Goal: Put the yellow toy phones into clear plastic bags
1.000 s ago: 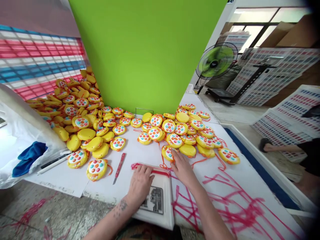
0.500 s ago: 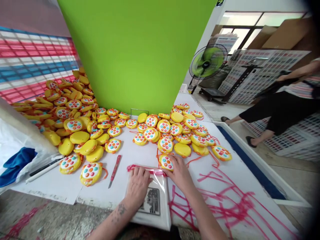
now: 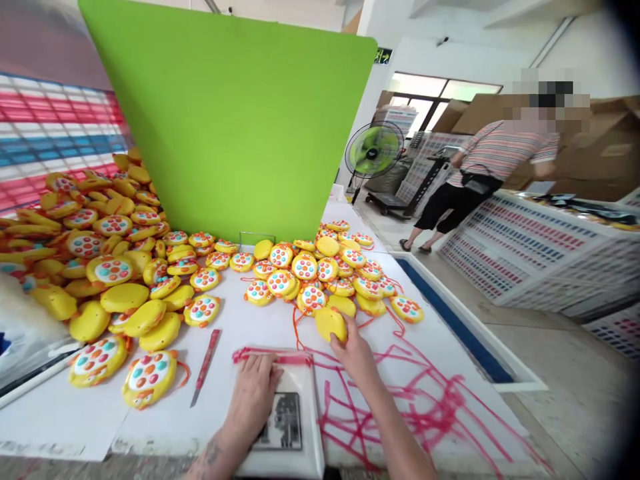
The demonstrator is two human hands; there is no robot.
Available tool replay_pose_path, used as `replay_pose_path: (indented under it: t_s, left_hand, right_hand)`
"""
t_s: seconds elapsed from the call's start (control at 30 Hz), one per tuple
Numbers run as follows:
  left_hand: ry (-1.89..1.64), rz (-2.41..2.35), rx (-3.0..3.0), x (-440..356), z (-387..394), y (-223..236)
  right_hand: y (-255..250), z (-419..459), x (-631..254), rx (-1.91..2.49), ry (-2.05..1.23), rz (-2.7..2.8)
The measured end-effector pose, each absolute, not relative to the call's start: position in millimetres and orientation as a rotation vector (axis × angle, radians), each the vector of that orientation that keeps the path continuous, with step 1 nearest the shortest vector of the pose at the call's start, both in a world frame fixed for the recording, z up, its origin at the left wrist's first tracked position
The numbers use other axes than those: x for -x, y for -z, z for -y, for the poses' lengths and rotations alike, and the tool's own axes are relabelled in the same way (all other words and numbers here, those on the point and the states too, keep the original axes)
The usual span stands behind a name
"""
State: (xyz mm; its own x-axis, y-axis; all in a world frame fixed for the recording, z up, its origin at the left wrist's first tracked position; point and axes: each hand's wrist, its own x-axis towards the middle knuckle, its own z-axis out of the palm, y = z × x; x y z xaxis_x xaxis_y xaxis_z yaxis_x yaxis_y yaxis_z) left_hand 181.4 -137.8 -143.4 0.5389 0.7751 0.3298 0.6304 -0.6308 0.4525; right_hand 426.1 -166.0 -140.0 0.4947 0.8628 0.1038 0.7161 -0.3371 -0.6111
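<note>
My right hand grips a yellow toy by its near edge, its plain yellow back facing me. My left hand lies palm down on a clear plastic bag, fingers resting over the pink strip along its far edge. Beneath the clear plastic shows a dark printed rectangle. A red-handled craft knife lies left of the bag. Just beyond my right hand, more yellow toys with white faces and coloured dots are heaped, some with orange cords.
A larger heap of the same toys fills the left side. A tall green board stands behind. Pink streaks mark the white tabletop at right. Beyond are a fan, stacked white crates and a person walking.
My right hand has picked up the toy, which now shows its plain back. My left hand stays on the bag. The view has tilted up, and the person in the background has moved.
</note>
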Motion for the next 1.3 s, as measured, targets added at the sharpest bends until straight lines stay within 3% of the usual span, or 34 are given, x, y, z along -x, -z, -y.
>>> replay_pose_path:
  t_s: [0.3,0.4,0.63,0.83,1.1,1.3]
  left_hand:
    - [-0.887,-1.113,-2.43,-177.1,135.3,151.2]
    - [-0.863,-1.053,-2.43,-175.6,134.6,147.2]
    - [-0.801,-1.039,-2.502,-178.6,135.0,141.2]
    - [-0.843,-1.065,-2.578,-178.4,138.3,143.9]
    - [-1.028,-1.109,-2.493,-177.5,144.8,137.0]
    - [-1.001,-1.087,-2.323,-177.7,142.1,134.5]
  right_hand:
    - [99.7,184.7,-404.8,1.215,-1.218,1.378]
    - [93.0,184.5,-393.5,1.06,-1.37,1.384]
    - [117.7,158.3,-374.6,1.102,-1.162,1.185]
    - [130.0,144.7,-372.2,1.401,-0.991,1.391]
    - [118.1,140.0,-343.4,1.351,-0.925,1.828]
    - [119.8,151.1,-373.7,1.698,-0.758,1.558]
